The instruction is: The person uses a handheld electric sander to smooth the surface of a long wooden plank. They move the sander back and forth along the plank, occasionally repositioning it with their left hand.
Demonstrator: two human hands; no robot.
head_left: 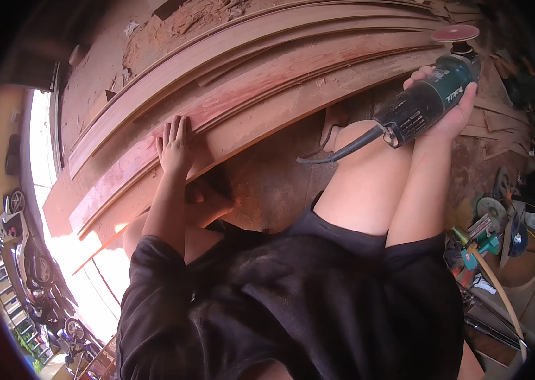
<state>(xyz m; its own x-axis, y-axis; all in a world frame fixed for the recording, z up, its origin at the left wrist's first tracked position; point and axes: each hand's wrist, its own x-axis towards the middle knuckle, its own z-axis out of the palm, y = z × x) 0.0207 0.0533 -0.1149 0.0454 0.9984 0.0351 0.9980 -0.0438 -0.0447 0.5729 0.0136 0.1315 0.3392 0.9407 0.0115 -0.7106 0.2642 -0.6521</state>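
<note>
My left hand (175, 147) lies flat with fingers spread on a long reddish wooden board (229, 101). Held up at the right is an angle grinder (429, 98) with a teal and black body, and my right hand (457, 114) is wrapped round it from beneath. Its round reddish sanding disc (455, 33) faces upward, apart from the wood. From the grinder's rear end a dark cord (350, 151) droops over my knee. More long planks (280, 28) lie side by side beyond the board, and another board edge (318, 101) runs nearer to my legs.
Wood scraps (498, 123) are heaped at the right. Below them stand several tools, among them a teal power tool (484, 247). Motorbikes (33, 259) are parked outside the bright doorway at the left. Shavings (172, 31) litter the floor beyond the planks.
</note>
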